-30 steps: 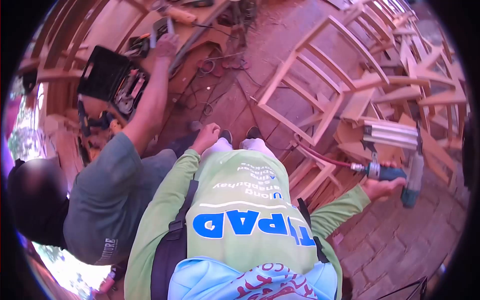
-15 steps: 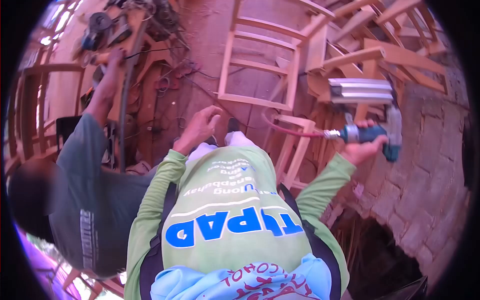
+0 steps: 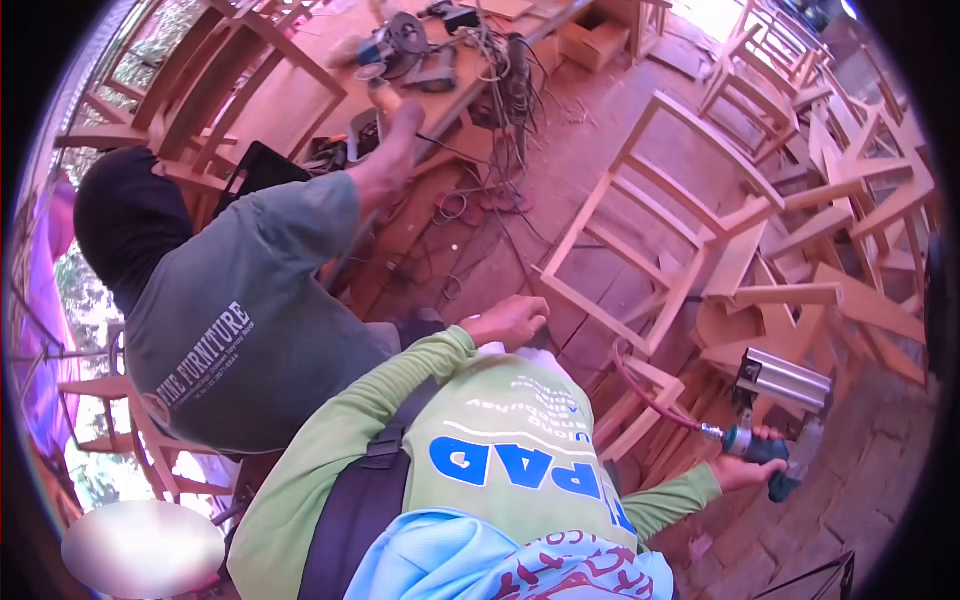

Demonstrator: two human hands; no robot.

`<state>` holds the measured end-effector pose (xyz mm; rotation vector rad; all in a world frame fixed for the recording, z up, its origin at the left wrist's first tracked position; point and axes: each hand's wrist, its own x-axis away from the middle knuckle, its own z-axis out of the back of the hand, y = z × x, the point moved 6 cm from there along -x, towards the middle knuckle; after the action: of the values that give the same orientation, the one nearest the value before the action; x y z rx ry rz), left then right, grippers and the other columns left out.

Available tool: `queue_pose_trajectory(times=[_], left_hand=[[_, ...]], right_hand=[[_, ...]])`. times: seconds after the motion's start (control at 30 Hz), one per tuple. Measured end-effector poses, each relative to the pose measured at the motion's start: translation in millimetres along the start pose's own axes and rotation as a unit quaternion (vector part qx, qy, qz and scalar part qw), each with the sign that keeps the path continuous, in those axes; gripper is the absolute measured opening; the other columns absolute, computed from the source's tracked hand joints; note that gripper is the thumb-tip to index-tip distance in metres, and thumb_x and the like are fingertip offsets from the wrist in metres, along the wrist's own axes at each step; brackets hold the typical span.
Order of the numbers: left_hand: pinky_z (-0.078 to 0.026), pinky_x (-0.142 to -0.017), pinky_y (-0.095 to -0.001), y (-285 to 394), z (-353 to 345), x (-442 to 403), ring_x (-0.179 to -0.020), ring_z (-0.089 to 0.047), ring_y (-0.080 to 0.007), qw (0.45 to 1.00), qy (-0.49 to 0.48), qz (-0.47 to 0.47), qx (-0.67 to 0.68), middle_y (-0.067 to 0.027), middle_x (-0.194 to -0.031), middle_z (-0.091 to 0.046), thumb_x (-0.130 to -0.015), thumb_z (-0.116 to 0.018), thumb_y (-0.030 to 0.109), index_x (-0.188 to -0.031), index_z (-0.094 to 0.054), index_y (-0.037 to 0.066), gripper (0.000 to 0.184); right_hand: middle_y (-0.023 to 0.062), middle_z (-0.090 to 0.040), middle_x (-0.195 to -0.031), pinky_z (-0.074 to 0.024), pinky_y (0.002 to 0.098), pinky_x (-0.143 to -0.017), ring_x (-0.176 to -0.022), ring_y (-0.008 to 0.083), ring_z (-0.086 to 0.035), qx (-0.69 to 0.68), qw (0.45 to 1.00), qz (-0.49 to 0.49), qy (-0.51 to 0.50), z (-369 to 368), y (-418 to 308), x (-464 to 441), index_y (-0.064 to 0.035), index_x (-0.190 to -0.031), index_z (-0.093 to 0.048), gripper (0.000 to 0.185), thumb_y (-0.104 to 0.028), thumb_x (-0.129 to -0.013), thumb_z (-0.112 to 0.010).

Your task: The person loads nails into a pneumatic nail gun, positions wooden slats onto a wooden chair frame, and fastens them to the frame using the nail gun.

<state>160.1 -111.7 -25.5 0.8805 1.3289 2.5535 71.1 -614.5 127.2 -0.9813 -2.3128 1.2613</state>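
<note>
On the right, my right hand [image 3: 748, 468] is wrapped round the dark green handle of a pneumatic nail gun [image 3: 785, 382], whose silver magazine lies above the grip. A red air hose [image 3: 645, 395] joins the handle through a metal fitting. My left hand [image 3: 510, 321] is in front of my body with its fingers curled in, near the lower corner of a wooden chair frame [image 3: 650, 265]. What it holds, if anything, is hidden.
A co-worker in a dark green shirt [image 3: 270, 300] bends at the left, reaching over a workbench [image 3: 480, 75] with power tools [image 3: 405, 50] and cables. Wooden chair parts [image 3: 850, 210] are piled at the right. Cords [image 3: 455, 205] lie on the floor.
The view has swung, showing more of the bench and the co-worker's back. My left hand has come across in front of my body, its fingers more curled. The nail gun stays in my right hand.
</note>
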Motion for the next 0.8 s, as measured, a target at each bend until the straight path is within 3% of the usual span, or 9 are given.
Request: queue_pose_trajectory(times=[0.17, 0.53, 0.63, 0.73, 0.8], left_hand=[[-0.053, -0.095, -0.0485, -23, 2, -16, -0.109, -0.069, -0.039, 1.0, -0.009, 0.016, 0.001, -0.0214, -0.11, -0.073, -0.099, -0.059, 0.023, -0.117, -0.067, 0.001, 0.029], [-0.052, -0.094, -0.0521, -27, 17, 4, -0.109, -0.068, -0.0424, 0.998, -0.01, 0.048, 0.039, -0.0241, -0.111, -0.072, -0.098, -0.058, 0.022, -0.118, -0.068, 0.001, 0.031], [-0.053, -0.091, -0.0484, -35, 18, 3, -0.106, -0.07, -0.0375, 0.998, 0.026, 0.038, 0.03, -0.0221, -0.107, -0.072, -0.1, -0.058, 0.023, -0.118, -0.067, 0.0, 0.031], [-0.054, -0.089, -0.0433, -9, 35, -1, -0.103, -0.071, -0.0281, 0.975, 0.022, 0.007, 0.219, -0.0155, -0.099, -0.072, -0.101, -0.058, 0.025, -0.117, -0.066, -0.002, 0.033], [-0.055, -0.082, -0.0395, -4, 60, -14, -0.094, -0.071, -0.0223, 0.961, 0.186, -0.05, 0.196, -0.0126, -0.094, -0.071, -0.102, -0.059, 0.023, -0.116, -0.065, -0.003, 0.031]], right_hand=[[0.0089, -0.056, -0.096, -0.0519, 0.0347, -0.081, -0.083, 0.0199, -0.057, 0.0, 0.999, 0.009, 0.033, -15, 9, -5, -0.0014, -0.11, -0.052, 0.058, -0.059, -0.11, -0.04], [0.0074, -0.058, -0.096, -0.0514, 0.0324, -0.078, -0.081, 0.0191, -0.057, 0.041, 0.999, -0.009, -0.009, -49, 19, -8, -0.0027, -0.113, -0.053, 0.061, -0.062, -0.108, -0.042], [0.0051, -0.057, -0.095, -0.0504, 0.0312, -0.076, -0.081, 0.0181, -0.056, 0.062, 0.996, -0.05, -0.027, -71, 42, -13, -0.0046, -0.115, -0.055, 0.063, -0.066, -0.105, -0.046], [0.0037, -0.056, -0.094, -0.0495, 0.0303, -0.073, -0.081, 0.0165, -0.055, -0.029, 0.96, -0.243, -0.136, -127, 104, -14, -0.0062, -0.114, -0.055, 0.061, -0.066, -0.103, -0.051], [0.0034, -0.057, -0.094, -0.0493, 0.0295, -0.071, -0.081, 0.0154, -0.056, 0.089, 0.949, -0.227, -0.199, -182, 142, -6, -0.007, -0.113, -0.055, 0.057, -0.063, -0.102, -0.058]])
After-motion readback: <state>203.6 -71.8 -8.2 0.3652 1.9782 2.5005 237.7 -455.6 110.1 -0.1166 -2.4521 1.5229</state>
